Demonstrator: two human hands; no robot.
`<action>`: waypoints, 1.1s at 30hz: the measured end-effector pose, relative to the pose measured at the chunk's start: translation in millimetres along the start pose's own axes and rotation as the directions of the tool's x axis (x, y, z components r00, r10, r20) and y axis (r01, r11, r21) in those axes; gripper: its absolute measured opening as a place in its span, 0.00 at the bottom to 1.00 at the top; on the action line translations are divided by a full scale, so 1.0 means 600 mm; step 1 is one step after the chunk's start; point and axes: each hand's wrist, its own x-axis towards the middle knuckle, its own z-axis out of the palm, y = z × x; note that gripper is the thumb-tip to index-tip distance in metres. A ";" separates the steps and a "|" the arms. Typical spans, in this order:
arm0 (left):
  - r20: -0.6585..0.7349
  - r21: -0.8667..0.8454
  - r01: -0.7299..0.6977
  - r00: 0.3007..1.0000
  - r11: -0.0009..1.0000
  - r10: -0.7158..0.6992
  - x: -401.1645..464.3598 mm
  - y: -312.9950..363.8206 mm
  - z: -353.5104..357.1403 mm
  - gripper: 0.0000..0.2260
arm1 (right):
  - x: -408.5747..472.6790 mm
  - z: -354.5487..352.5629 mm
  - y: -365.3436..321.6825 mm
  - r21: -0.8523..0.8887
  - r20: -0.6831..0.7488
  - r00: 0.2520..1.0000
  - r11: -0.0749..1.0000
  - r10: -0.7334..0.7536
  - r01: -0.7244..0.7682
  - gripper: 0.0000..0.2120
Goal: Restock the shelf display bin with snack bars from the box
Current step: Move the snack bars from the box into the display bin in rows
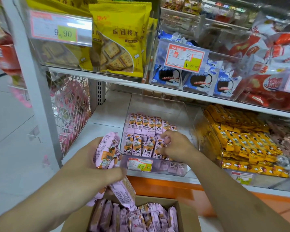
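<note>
Display bin: a clear plastic bin (157, 104) sits on the lower white shelf (107, 114); every place below is given relative to this bin.
Snack bars in the bin: pink-wrapped bars (145, 124) stand in two rows inside it, the rear row tidy, the front row partly hidden by the right hand.
Right hand: the right hand (176, 145) reaches into the bin's front right part, fingers curled and pinched on a pink bar (161, 141) in the front row.
Left hand: the left hand (90, 166) is just left of the bin's front corner, clamped around a bundle of pink bars (107, 151); more bars from that bundle hang below the hand toward the box.
Box: an open cardboard box (186, 213) lies below and in front of the bin, filled with upright pink bars (134, 218).
Price tag: a red-edged label (139, 164) with a yellow patch is fixed to the bin's front wall.
Neighbour: right of the bin, a second clear bin (208, 139) holds yellow-wrapped bars (244, 141).
Above: on the shelf over the bin, yellow cracker bags (119, 41) and blue cookie packs (197, 81) fill other clear bins.
</note>
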 end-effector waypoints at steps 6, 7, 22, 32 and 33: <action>0.008 0.005 -0.002 1.000 1.000 0.002 -0.002 -0.001 0.000 0.18 | 0.012 0.016 -0.007 0.075 0.052 0.996 0.995 -0.070 0.066 0.26; 0.003 0.014 -0.001 1.000 1.000 0.001 0.000 -0.002 0.000 0.18 | 0.016 0.020 -0.009 0.051 0.027 0.996 0.995 -0.082 0.080 0.25; -0.061 -0.410 -0.017 0.998 0.912 -0.009 0.013 0.006 0.002 0.11 | -0.168 -0.053 -0.108 0.502 0.321 0.860 0.842 -0.396 0.200 0.18; -0.021 -0.570 0.077 0.994 0.818 -0.108 0.000 0.013 0.006 0.17 | -0.203 -0.052 -0.093 0.673 -0.121 0.921 0.651 -0.369 0.350 0.12; -0.022 -0.565 0.072 0.995 0.822 -0.102 0.000 0.014 0.005 0.17 | -0.202 -0.058 -0.093 0.708 -0.125 0.935 0.630 -0.333 0.319 0.10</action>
